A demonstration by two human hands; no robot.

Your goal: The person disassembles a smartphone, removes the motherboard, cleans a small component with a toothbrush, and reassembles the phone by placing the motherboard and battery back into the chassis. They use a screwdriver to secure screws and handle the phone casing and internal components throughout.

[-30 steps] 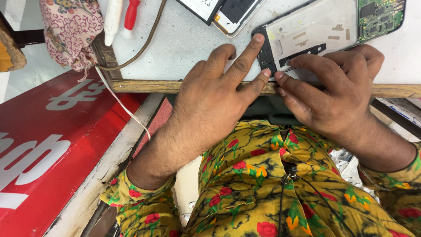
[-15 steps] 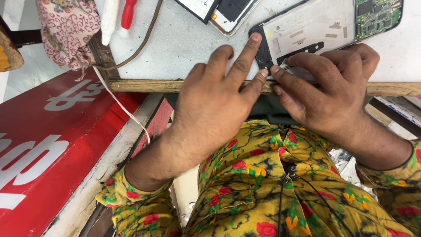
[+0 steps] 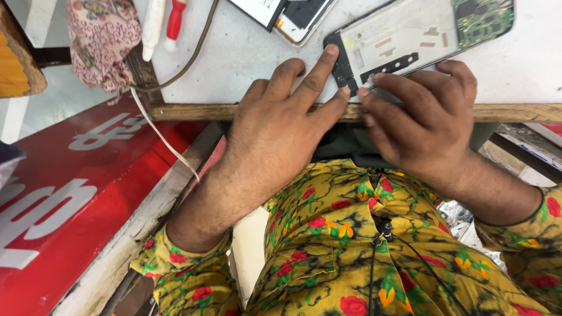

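Observation:
An opened phone body [image 3: 404, 41] lies on the white worktable [image 3: 246, 58], with a silver inner frame and a green circuit board [image 3: 483, 14] at its far end. My left hand [image 3: 281, 123] rests flat at the table's wooden edge, its index fingertip pressing the phone's dark near corner. My right hand [image 3: 421, 117] lies over the phone's near edge, fingers curled and touching the frame. Neither hand lifts the phone. My yellow flowered shirt fills the bottom.
A second opened phone [image 3: 287, 11] lies at the top middle. A red-and-white screwdriver [image 3: 167, 20] and a brown cable [image 3: 187, 64] sit at the table's left, beside a patterned cloth [image 3: 102, 38]. A white wire [image 3: 161, 137] hangs over a red signboard [image 3: 70, 193].
Both hands have crept slightly further onto the phone; the left index finger now presses its dark corner more firmly. The phone stays in place.

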